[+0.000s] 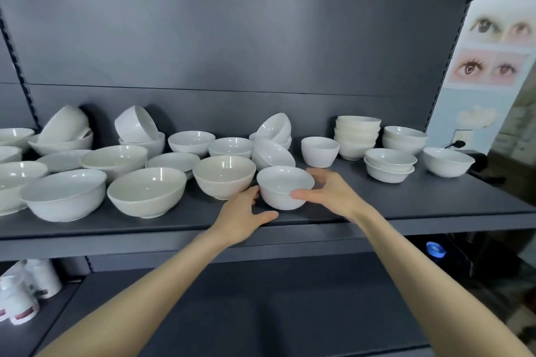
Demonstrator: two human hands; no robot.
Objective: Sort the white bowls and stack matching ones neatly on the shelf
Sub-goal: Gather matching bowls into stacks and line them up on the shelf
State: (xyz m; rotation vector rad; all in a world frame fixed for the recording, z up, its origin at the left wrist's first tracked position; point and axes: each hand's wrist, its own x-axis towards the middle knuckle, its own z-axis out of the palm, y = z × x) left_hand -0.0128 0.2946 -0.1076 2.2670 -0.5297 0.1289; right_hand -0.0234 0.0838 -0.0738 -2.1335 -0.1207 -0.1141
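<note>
Two bare forearms reach up to the dark grey shelf (406, 197). Right hand (333, 194) cups a small white bowl (282, 187) near the front edge, thumb across its near wall, fingers curled behind the rim. Left hand (242, 219), fingers loosely spread and holding nothing, lies just beside the bowl's base.

poster with pictured eyes (490, 66): right edge, upper half | white bottles with red labels (26, 293): lower left, on lower shelf | blue cap (435, 249): lower right, below shelf edge
</note>
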